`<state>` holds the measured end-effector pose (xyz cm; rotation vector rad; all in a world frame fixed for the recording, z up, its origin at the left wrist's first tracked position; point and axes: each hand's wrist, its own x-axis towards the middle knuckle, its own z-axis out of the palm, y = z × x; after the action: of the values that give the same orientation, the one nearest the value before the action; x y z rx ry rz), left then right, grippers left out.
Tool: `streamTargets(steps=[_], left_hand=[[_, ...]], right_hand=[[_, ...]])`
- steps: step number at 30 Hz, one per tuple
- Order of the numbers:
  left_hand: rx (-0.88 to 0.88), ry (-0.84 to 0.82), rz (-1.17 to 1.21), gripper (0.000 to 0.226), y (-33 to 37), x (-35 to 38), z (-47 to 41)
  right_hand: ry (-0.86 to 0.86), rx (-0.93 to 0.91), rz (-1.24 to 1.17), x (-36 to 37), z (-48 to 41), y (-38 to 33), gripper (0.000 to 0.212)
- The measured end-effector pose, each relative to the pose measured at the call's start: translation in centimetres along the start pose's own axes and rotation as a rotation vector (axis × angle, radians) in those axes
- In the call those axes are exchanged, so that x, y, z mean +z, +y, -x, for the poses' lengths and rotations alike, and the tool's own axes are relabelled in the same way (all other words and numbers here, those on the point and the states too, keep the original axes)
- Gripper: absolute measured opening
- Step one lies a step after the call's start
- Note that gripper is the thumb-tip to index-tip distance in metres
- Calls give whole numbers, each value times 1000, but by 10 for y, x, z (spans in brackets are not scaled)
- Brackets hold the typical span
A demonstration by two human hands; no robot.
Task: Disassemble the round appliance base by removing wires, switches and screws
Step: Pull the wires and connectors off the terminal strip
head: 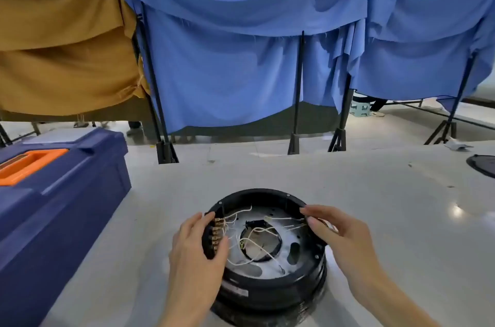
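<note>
Round base (270, 292) sits flat on the pale table (375, 206), close in front of the person, w/ a blue toolbox (67, 192) well apart on the left. Open side faces up, so its axis runs straight up-down; being a disc it has no real long axis in plan. The brass terminal row (215, 233) on the left rim runs roughly near-to-far, and a pale label on the outer wall faces the person. Progress looks early-to-mid: inside is exposed, and a black disc (482, 166) at the far right edge of the table may be a removed cover, can't confirm. White wires (250, 242) lie tangled across the interior, some ends look free, others run to the terminals and to the right rim. Terminal row is mounted, and small rim screws (317, 256) are in place, so most of the wire, switch and screw removal is left. Left hand (198, 246) grips the left rim, fingers curled round it by the terminals, thumb on the inner side. Right hand (337, 235) has fingers curled over the right rim where the wires end; whether it also pinches a wire, can't tell.
</note>
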<state>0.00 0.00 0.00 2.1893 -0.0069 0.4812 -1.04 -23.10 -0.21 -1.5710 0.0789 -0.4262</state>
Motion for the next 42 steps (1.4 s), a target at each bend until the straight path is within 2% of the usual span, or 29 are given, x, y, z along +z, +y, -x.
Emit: streamTargets(steps=[3, 8, 15, 26, 32, 38, 42], left_hand=[[-102, -28, 60, 54, 2, -2, 9], [-140, -51, 110, 52, 9, -7, 17], [-112, -47, 106, 50, 10, -18, 33], [-87, 10, -42, 45, 1, -46, 67], [-102, 8, -186, 49, -2, -55, 74], [-86, -40, -302, 52, 0, -58, 74], [-72, -83, -352, 51, 0, -60, 73]], right_hand=[[-34, -28, 105, 10, 15, 2, 41], [-19, -2, 185, 20, 24, 0, 60], [-22, -5, 234, 22, 43, -10, 70], [-36, -86, 239, 26, 103, -20, 65], [13, -47, 158, 23, 122, -18, 61], [38, -36, 238, 15, 95, -19, 37], [-77, 69, 301, 14, 69, -19, 31]])
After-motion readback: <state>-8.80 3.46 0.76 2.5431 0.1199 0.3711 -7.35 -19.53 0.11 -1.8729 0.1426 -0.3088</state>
